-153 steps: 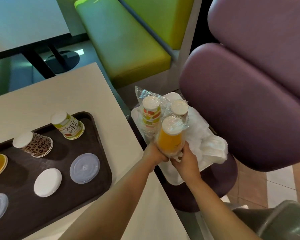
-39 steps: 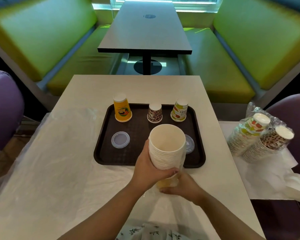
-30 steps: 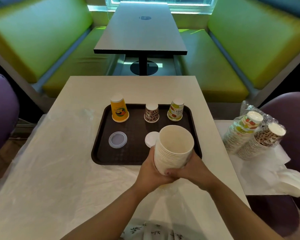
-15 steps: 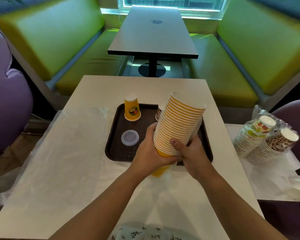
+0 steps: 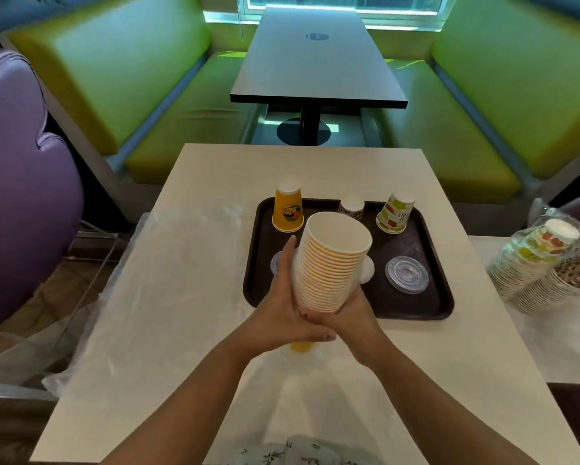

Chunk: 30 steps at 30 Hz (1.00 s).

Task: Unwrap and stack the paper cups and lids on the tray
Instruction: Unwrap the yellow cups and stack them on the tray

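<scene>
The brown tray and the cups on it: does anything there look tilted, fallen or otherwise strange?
On the brown plastic tray the green-patterned paper cup leans to the right, while the orange paper cup stands straight upside down. The stack of orange-rimmed cups in both hands is held tilted. Nothing is spilled.

Both forearms are bare from the wrists to the lower edge of the picture, with no sleeves, watch, bracelet or rings showing. The left hand (image 5: 283, 310) and right hand (image 5: 352, 317) wear no gloves. At the bottom edge lies pale cloth (image 5: 295, 453) printed with small dark leafy sprigs.
</scene>
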Tool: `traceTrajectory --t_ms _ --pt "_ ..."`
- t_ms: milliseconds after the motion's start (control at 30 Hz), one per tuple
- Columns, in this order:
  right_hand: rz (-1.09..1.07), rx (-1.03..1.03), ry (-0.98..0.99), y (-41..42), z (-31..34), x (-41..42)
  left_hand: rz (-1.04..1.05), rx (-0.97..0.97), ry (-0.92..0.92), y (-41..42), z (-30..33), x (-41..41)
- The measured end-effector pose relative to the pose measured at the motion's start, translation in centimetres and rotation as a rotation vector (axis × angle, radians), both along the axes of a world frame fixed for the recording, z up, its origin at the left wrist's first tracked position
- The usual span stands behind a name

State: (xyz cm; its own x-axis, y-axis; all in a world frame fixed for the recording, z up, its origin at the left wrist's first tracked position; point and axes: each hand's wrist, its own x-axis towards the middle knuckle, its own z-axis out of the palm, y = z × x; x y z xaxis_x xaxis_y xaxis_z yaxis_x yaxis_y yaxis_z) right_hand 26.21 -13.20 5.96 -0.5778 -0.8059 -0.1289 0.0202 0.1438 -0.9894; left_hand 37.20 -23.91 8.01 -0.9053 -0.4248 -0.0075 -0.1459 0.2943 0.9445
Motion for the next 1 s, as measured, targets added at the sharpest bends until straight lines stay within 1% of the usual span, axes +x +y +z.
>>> traceTrajectory --t_ms 67,167,267,367,467,567,633,700,733,800,833,900,1000 --pt "0.03 0.011 0.016 -0.2 -0.7 0.6 0.104 0.065 0.078 -0.1 0.7 -0.1" --pt "0.011 0.027 0.016 -0.3 -1.5 1.4 0.211 0.059 0.124 -0.1 0.3 -0.7" --pt "0.005 0.034 0.033 -0.3 -1.8 1.6 0.293 0.004 0.057 0.4 -1.2 -0.8" --pt "0.05 0.089 0.103 -0.3 -2.3 1.4 0.354 0.02 0.005 1.0 -3.1 -0.7" --pt "0.057 0.139 0.127 -0.2 -3.0 1.2 0.298 0.069 -0.059 0.9 -3.8 -0.5" --pt "0.105 0.146 0.115 -0.4 -2.2 0.7 0.289 0.061 -0.098 0.5 -3.0 -0.7" --pt "0.209 0.142 0.054 -0.7 -0.6 -0.2 0.313 -0.062 -0.103 -0.4 -1.4 -0.9" --pt "0.31 0.081 -0.028 -0.9 1.3 -1.6 0.292 -0.181 -0.103 -2.1 0.4 -0.8" --pt "0.306 0.02 -0.078 -0.9 2.3 -2.3 0.274 -0.213 -0.098 -3.0 1.2 -0.8" --pt "0.211 -0.093 -0.119 -1.0 4.6 -3.8 0.244 -0.323 -0.131 -4.6 2.5 -0.3" --pt "0.166 -0.111 -0.095 -1.3 5.8 -4.5 0.237 -0.401 -0.174 -5.2 2.8 -0.2" --pt "0.153 -0.111 -0.019 -2.1 7.4 -5.5 0.219 -0.522 -0.259 -6.3 2.8 -0.1" --pt "0.168 -0.036 0.081 -3.7 7.3 -5.9 0.213 -0.587 -0.296 -7.2 2.5 -0.2"
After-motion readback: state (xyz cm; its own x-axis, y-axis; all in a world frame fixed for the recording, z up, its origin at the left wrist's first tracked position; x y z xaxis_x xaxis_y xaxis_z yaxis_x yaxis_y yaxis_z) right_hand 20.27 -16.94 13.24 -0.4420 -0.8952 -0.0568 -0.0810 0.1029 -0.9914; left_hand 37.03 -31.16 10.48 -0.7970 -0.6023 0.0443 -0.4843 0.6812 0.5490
